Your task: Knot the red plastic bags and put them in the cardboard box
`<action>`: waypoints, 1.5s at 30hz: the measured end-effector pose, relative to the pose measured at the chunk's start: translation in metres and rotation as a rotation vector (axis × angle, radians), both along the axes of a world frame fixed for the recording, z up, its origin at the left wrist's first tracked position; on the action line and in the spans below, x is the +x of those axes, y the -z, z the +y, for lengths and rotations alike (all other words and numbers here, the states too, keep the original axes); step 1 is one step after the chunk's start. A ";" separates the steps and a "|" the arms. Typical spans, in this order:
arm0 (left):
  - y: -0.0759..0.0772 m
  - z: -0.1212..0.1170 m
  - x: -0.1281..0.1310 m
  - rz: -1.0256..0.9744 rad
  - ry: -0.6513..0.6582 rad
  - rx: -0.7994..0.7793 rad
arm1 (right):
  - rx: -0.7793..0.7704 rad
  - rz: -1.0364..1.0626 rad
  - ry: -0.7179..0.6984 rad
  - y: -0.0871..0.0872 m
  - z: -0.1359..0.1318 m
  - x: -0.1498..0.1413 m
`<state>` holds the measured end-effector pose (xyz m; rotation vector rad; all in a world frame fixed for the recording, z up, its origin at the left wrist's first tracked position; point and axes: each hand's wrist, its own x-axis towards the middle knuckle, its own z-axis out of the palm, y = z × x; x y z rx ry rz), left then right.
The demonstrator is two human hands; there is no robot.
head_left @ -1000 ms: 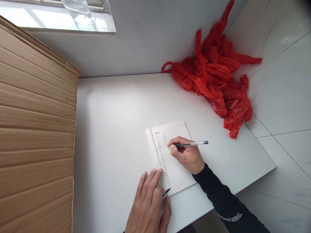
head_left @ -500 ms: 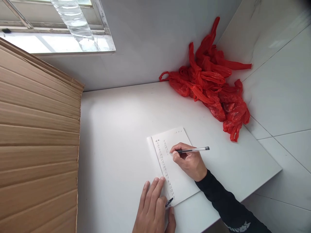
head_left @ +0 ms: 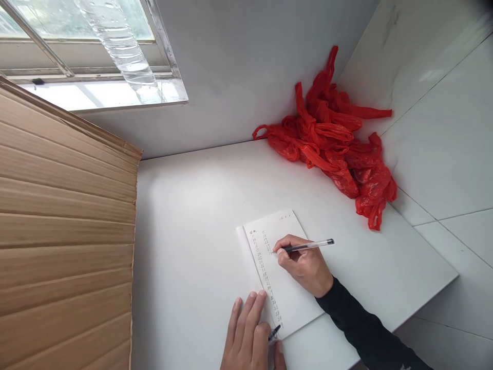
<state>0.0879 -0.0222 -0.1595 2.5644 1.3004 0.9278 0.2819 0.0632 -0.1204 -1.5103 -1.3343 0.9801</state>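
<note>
Basically my right hand pinched a clear pen near its tip, w/ the point on the paper, near-right on the table. Pen looked light, stiff, slick; sheet thin, white, w/ number columns. Left hand lay flat on its near corner, a second dark pen tucked under the fingers.

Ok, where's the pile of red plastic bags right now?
The pile of red plastic bags lies at the far right corner of the white table, against the tiled wall, beyond the right hand writing on the white paper sheet.
</note>
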 end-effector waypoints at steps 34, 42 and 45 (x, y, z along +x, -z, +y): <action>-0.062 -0.024 -0.018 -0.302 0.063 -0.296 | -0.391 0.132 -0.454 -0.047 -0.082 -0.018; -0.039 -0.027 -0.020 -0.231 0.039 -0.137 | -0.612 0.402 -0.457 -0.032 -0.100 -0.035; -0.032 -0.022 -0.022 -0.242 0.055 -0.117 | -0.574 0.462 -0.357 -0.045 -0.107 -0.051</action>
